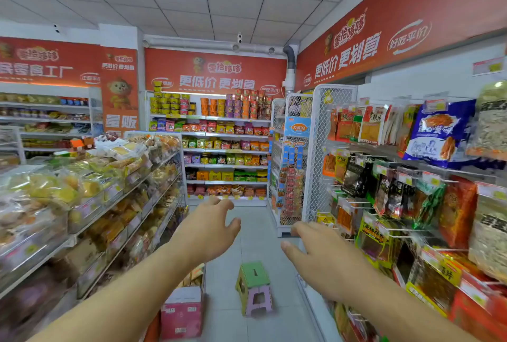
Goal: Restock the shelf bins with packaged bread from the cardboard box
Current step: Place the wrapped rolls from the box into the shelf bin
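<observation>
Head view: shop aisle, both arms stretched forward over the floor (pixel 247 232). Left hand (pixel 211 226) held out with fingers spread and slightly bent, nothing in it. Right hand (pixel 321 256) likewise spread, palm down, holding nothing. The two hands are apart, with neither touching any shelf or pack.

Box (pixel 182 311) stands on the floor at the foot of the left shelf (pixel 129 190), below the left forearm. Pink and white printed sides, top flaps open. Packs (pixel 193 277) show inside it at the far end, golden-brown through clear wrap, standing on edge and leaning; their count cannot be told.

Bins (pixel 85 210) run along the left shelf in several tiers, clear-fronted, price tags on the fronts. They are heaped with wrapped bread (pixel 55 188), yellow to tan, in clear film, lying at mixed angles with no common direction. Lower tiers are blurred.

Stool (pixel 253 288), green top, pink and yellow legs, stands mid-aisle just right of the box. Right side: wire rack (pixel 329 149) with hanging snack bags (pixel 436 133). Far wall: shelves of noodle packs and cups (pixel 219 111).
</observation>
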Demonstrator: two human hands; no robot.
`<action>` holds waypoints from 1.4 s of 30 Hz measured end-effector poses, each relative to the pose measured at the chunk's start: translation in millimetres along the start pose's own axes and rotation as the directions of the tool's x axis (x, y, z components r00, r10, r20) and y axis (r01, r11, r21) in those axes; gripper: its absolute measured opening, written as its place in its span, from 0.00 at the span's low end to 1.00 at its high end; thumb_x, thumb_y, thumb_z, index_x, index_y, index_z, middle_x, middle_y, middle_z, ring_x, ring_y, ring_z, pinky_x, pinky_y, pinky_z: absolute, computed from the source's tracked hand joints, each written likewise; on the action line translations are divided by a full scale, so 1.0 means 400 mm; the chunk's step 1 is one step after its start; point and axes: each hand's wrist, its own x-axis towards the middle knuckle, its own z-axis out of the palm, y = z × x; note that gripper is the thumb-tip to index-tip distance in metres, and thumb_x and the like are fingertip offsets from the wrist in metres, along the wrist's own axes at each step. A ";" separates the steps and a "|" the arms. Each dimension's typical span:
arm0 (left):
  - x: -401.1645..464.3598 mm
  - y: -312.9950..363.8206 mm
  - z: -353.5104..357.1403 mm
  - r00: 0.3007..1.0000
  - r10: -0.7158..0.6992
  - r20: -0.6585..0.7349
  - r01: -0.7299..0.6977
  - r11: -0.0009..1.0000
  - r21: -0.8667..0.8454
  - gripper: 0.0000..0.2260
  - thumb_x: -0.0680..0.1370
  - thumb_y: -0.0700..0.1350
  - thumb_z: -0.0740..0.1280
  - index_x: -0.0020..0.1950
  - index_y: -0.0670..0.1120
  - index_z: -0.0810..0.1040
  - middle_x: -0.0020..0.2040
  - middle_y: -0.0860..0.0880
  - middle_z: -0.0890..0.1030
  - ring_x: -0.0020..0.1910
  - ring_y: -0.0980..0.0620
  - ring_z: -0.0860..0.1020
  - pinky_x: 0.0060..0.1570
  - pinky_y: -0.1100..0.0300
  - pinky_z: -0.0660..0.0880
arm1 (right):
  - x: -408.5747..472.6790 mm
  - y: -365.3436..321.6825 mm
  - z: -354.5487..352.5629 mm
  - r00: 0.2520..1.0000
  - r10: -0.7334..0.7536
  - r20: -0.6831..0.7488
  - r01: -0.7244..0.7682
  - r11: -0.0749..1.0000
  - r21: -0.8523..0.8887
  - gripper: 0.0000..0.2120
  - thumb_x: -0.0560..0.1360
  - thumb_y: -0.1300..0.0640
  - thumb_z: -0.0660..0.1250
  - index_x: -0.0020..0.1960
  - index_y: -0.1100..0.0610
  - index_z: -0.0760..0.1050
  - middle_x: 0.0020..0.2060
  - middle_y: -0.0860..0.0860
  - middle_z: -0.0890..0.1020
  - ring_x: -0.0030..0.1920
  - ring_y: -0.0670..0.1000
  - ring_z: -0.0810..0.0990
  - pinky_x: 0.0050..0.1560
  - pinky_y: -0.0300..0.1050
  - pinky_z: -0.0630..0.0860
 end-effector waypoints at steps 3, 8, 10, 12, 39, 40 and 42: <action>0.006 -0.021 0.024 1.000 -0.016 0.014 0.016 1.000 0.008 0.24 0.84 0.60 0.58 0.78 0.53 0.68 0.77 0.53 0.68 0.72 0.50 0.71 0.67 0.51 0.74 | 0.029 0.006 0.035 0.999 0.025 0.042 -0.025 1.000 -0.013 0.25 0.84 0.34 0.53 0.73 0.48 0.69 0.69 0.46 0.75 0.68 0.52 0.74 0.66 0.56 0.75; 0.035 -0.063 0.104 0.996 -0.026 0.081 0.024 1.000 0.018 0.23 0.84 0.60 0.57 0.78 0.53 0.68 0.77 0.53 0.68 0.71 0.50 0.72 0.67 0.52 0.73 | 0.083 0.035 0.115 0.993 0.051 0.110 -0.049 0.999 -0.020 0.27 0.84 0.34 0.54 0.75 0.48 0.68 0.71 0.47 0.74 0.70 0.52 0.73 0.66 0.56 0.75; 0.063 -0.078 0.153 0.994 -0.033 0.101 0.031 0.999 0.023 0.23 0.84 0.60 0.57 0.77 0.53 0.68 0.77 0.53 0.69 0.71 0.50 0.72 0.67 0.51 0.73 | 0.117 0.063 0.147 0.989 0.061 0.138 -0.058 0.998 -0.029 0.26 0.84 0.34 0.54 0.75 0.48 0.68 0.71 0.48 0.74 0.70 0.53 0.73 0.66 0.57 0.75; 0.103 -0.093 0.209 0.991 -0.045 0.127 0.043 0.999 0.013 0.23 0.84 0.60 0.58 0.77 0.53 0.68 0.76 0.53 0.69 0.70 0.51 0.74 0.68 0.51 0.74 | 0.164 0.098 0.181 0.987 0.064 0.147 -0.061 0.998 -0.029 0.25 0.84 0.35 0.54 0.73 0.49 0.69 0.69 0.49 0.75 0.69 0.54 0.74 0.66 0.57 0.75; 0.808 -0.481 0.624 0.969 -0.179 0.169 0.174 0.984 0.045 0.24 0.83 0.61 0.58 0.78 0.54 0.68 0.75 0.56 0.70 0.72 0.52 0.70 0.69 0.52 0.72 | 1.053 0.301 0.514 0.960 -0.019 0.278 0.020 1.000 -0.001 0.22 0.84 0.35 0.54 0.69 0.47 0.71 0.66 0.47 0.76 0.66 0.52 0.75 0.60 0.52 0.75; 0.843 -0.502 0.633 0.969 -0.173 0.175 0.168 0.985 0.047 0.24 0.83 0.61 0.58 0.78 0.54 0.68 0.76 0.56 0.70 0.73 0.52 0.70 0.69 0.52 0.72 | 1.089 0.302 0.523 0.962 -0.014 0.274 0.016 1.000 -0.005 0.23 0.84 0.35 0.54 0.70 0.47 0.70 0.67 0.47 0.76 0.66 0.52 0.75 0.61 0.52 0.75; 0.912 -0.536 0.651 0.968 -0.171 0.184 0.165 0.985 0.046 0.24 0.84 0.61 0.58 0.78 0.54 0.68 0.76 0.55 0.70 0.73 0.52 0.70 0.69 0.52 0.72 | 1.159 0.308 0.540 0.962 -0.002 0.274 0.004 1.000 -0.004 0.24 0.84 0.35 0.54 0.72 0.48 0.69 0.68 0.48 0.75 0.67 0.53 0.74 0.62 0.52 0.74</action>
